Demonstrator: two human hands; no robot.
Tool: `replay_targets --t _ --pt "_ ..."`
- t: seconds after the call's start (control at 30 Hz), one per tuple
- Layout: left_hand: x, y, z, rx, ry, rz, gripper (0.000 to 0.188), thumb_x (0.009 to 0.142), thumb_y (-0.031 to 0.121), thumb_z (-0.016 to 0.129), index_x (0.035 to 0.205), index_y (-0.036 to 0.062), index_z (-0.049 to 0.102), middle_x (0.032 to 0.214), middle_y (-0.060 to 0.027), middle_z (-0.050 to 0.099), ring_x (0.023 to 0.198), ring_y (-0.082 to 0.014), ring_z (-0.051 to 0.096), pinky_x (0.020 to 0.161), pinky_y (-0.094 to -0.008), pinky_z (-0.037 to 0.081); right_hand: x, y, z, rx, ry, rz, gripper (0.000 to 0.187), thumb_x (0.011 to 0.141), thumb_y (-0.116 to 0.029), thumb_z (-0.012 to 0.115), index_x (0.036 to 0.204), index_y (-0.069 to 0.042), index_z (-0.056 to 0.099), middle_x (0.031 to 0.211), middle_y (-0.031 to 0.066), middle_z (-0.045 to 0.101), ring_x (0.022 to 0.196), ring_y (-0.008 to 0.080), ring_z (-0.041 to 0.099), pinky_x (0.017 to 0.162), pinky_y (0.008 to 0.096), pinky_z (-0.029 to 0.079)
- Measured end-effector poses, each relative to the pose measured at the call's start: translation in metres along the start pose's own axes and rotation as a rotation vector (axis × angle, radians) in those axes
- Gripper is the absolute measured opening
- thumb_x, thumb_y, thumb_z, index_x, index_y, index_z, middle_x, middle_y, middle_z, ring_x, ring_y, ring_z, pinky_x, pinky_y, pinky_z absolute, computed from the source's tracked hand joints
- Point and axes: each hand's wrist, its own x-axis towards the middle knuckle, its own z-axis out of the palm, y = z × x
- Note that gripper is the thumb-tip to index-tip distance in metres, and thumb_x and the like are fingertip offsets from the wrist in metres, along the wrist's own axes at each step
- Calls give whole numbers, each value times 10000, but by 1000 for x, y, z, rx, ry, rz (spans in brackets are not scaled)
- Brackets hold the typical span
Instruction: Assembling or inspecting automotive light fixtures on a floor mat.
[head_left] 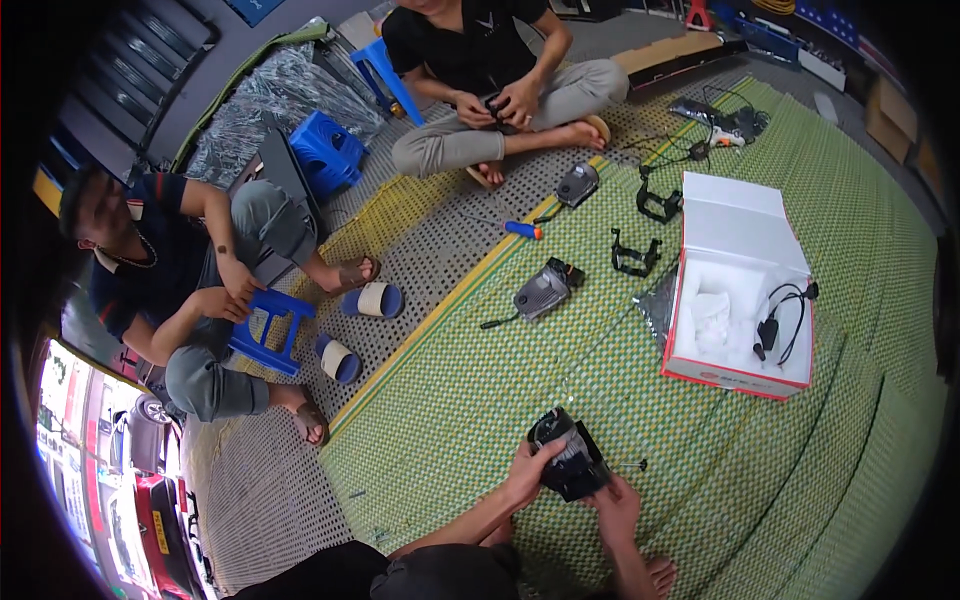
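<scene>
My left hand (530,472) grips the side of a black boxy device (570,455), its thumb across the top. The device has a rounded, glossy upper part and a flat black plate along its right side. At its lower right corner, my right hand (615,507) pinches the edge, the fingertips partly hidden. Just right of the device, a small black screw-like piece (640,464) lies on the woven mat. Beyond my hands lies a grey finned unit (545,290) with a short cable.
An open white box (740,374) with red edges holds foam and a black cable. Black brackets (636,253), a second finned unit (577,185) and a blue-orange screwdriver (523,230) lie farther off. One person sits left on a blue stool (272,330); another, cross-legged ahead, handles a small black part.
</scene>
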Motion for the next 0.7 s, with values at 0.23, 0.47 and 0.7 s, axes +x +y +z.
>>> replay_targets --t 0.23,0.47,0.7 --pt "-8 -3 4 71 -21 113 444 899 131 760 1274 29 546 1159 -54 667 1035 -141 645 924 -321 533 11 8 -5 149 98 57 191 925 8 615 1108 40 663 953 69 715 774 118 688 628 237 546" --pt "-16 -1 9 274 -129 273 583 841 93 816 1317 27 487 1182 -57 633 1076 -136 620 968 -325 516 17 15 -21 145 139 206 177 933 26 584 1092 43 658 958 77 712 748 140 692 592 267 566" --pt "-9 -1 2 191 37 149 623 845 179 811 1358 14 498 1218 -87 639 1078 -190 627 967 -357 514 10 1 -11 307 171 204 286 945 5 585 1230 22 590 1094 117 664 993 210 674 843 356 580"
